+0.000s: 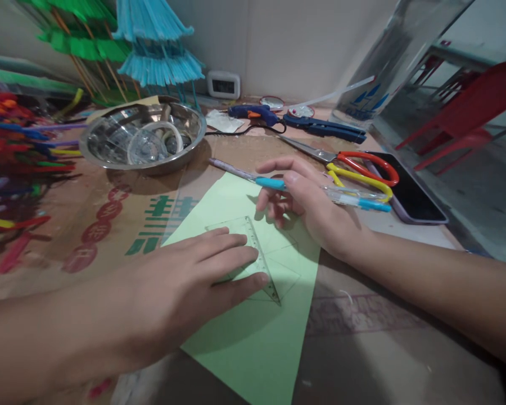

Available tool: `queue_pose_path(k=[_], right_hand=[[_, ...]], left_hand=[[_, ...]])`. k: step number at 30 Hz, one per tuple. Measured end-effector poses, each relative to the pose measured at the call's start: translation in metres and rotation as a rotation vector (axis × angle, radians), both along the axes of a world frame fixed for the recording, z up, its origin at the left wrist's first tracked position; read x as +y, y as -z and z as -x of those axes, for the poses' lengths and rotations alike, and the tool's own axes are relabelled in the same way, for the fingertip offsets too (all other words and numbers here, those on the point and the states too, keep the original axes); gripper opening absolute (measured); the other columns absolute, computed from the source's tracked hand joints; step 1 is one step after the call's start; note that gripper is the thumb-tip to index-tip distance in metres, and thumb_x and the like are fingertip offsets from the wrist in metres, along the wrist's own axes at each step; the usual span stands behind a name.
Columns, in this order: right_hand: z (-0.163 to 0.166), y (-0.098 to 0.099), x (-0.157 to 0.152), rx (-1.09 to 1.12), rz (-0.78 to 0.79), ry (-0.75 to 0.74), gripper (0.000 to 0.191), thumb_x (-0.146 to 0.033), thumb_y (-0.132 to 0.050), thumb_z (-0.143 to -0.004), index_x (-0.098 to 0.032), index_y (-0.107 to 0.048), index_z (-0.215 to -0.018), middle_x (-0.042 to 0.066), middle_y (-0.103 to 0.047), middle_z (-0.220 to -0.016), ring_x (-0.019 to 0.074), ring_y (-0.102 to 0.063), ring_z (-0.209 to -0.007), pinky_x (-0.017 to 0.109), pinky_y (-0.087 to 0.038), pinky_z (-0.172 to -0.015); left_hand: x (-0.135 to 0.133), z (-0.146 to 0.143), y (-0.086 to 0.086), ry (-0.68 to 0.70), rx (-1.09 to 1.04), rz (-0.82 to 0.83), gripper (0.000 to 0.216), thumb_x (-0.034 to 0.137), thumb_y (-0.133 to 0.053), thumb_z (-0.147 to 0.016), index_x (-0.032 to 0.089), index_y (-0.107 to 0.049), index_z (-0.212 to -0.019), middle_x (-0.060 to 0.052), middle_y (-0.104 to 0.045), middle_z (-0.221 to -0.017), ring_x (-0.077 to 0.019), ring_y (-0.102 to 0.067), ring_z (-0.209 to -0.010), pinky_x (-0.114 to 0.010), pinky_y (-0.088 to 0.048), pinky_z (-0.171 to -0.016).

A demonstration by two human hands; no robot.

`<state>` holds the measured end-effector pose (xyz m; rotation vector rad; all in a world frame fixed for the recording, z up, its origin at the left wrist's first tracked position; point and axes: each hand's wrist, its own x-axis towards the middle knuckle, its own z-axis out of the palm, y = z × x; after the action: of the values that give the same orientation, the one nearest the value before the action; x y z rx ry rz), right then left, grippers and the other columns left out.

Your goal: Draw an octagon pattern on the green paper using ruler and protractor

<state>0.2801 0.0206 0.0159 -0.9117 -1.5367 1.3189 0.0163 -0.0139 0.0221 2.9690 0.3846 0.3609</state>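
Note:
My left hand [194, 281] lies flat, fingers stretched out, over a clear triangular set square [259, 256] on a sheet of light green paper [253, 349]. Its fingers cover much of the set square. Thin pencil-like lines show on the paper at the set square's right. My right hand [307, 202] is closed loosely around a clear pen [272, 183] with a blue grip, held nearly level above the paper's upper right part. A thin purplish stick [231, 169], perhaps a pencil, points away beyond the pen's front end.
Scissors [366, 169] with red and yellow handles and a phone [409, 191] lie right. Behind are a glue gun [255, 114], a dark blue tool [324, 129], a small clock [224, 85] and a metal bowl [185, 152]. Colourful pipe cleaners [12, 169] crowd the left.

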Motion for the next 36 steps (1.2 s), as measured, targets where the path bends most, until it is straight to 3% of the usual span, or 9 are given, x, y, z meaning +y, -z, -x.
queue_pose_path(k=[18, 36], right_hand=[[0.0001, -0.001, 0.0012, -0.015, 0.006, -0.014, 0.028, -0.049, -0.059, -0.113, -0.022, -0.059, -0.121, -0.001, -0.072, -0.086, 0.0116, -0.059, -0.063, 0.023, -0.046, -0.055], [0.0012, -0.0019, 0.0008, -0.044, 0.006, -0.011, 0.026, -0.047, -0.057, -0.113, -0.022, -0.059, -0.121, -0.001, -0.072, -0.086, 0.0111, -0.057, -0.062, 0.023, -0.045, -0.055]], left_hand=[[-0.0006, -0.0044, -0.0036, -0.038, -0.047, 0.087, 0.042, 0.032, -0.03, -0.123, 0.028, -0.063, -0.148, -0.005, -0.073, -0.144, -0.0217, -0.07, -0.121, -0.027, -0.057, -0.099], [0.0006, -0.0019, 0.0032, -0.008, -0.03, -0.014, 0.043, 0.027, -0.029, -0.122, 0.025, -0.058, -0.153, -0.008, -0.071, -0.145, -0.0275, -0.067, -0.125, -0.036, -0.056, -0.104]])
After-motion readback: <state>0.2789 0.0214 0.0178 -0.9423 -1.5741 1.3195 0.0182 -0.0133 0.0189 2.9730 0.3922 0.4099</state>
